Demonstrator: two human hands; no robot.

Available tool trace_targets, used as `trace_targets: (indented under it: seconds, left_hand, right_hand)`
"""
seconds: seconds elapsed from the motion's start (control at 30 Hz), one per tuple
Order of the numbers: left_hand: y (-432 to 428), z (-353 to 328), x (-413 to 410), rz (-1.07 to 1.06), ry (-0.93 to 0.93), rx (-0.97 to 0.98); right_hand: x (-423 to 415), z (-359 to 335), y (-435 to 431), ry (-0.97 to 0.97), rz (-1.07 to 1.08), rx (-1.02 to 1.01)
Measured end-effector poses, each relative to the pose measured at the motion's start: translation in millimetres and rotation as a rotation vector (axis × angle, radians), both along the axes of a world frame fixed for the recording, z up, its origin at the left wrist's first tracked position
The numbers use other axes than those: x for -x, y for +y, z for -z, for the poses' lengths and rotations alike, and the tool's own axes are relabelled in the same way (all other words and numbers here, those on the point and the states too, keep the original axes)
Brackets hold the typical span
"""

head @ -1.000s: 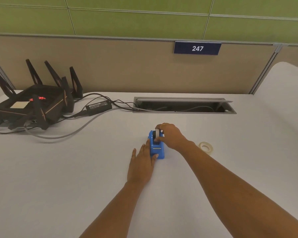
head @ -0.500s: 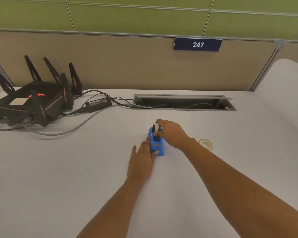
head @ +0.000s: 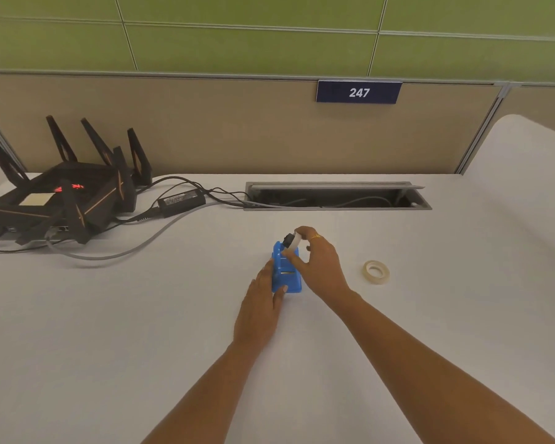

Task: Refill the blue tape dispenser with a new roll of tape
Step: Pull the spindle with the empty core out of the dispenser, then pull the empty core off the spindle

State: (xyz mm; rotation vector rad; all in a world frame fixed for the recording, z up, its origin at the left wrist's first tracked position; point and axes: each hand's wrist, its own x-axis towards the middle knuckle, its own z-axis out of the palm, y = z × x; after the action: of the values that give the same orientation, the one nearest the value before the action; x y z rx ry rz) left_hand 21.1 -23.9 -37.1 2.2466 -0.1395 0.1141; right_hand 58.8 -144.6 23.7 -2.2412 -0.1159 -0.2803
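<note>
Dispenser (head: 285, 270), blue, is seen at table (head: 141, 331) centre, its long axis running 12 to 6 o'clock. It is steadied from 9 o'clock by the flat, spread left hand (head: 259, 310). A white spool with black hub (head: 291, 240) is pinched by the right hand (head: 318, 267) just above its 12 o'clock end. The spare tape roll (head: 376, 272) lies flat at 3 o'clock, nearer the right hand.

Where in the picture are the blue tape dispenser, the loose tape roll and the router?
blue tape dispenser (head: 287, 277): head view, sloped front.
loose tape roll (head: 376, 272): head view, upper rim.
router (head: 61, 200): head view, top cover.
</note>
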Motion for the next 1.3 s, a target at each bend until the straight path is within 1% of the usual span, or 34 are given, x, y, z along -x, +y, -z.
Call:
trace_targets:
  seconds: [0.23,0.33,0.43,0.63,0.7,0.8,0.9,1.07,1.3]
  left_hand:
    - [3.4,-5.9,30.9,-0.013,-0.072,0.226]
    - [5.4,-5.1,43.6,-0.004,-0.111,0.299]
    - [8.6,-8.4,54.3,0.004,-0.123,0.403]
    - [18.1,-13.6,62.4,-0.042,0.066,0.689]
    - [20.5,-12.5,63.2,-0.048,0.137,0.756]
    - [22.9,-11.1,62.9,-0.021,0.199,0.767]
    - [24.5,-12.1,62.3,0.006,0.231,0.763]
    - [25.7,-13.5,61.8,0.041,0.242,0.779]
    - [30.3,-10.2,58.4,0.090,0.294,0.834]
  right_hand:
    - [46.3,8.8,8.8,-0.045,-0.004,-0.245]
    - [64.0,15.8,11.7,-0.017,-0.024,-0.278]
    - [78.3,20.9,12.0,0.058,-0.049,-0.334]
    - [97.5,31.4,10.0,0.266,-0.102,-0.445]
    - [100.2,34.4,6.6,0.333,-0.135,-0.538]
    - [103.5,37.0,0.4,0.384,-0.195,-0.696]
    - [105.0,39.0,-2.7,0.393,-0.189,-0.771]
    - [103.6,41.4,-4.5,0.414,-0.178,-0.789]
    - [97.7,41.8,-10.7,0.529,-0.243,-0.869]
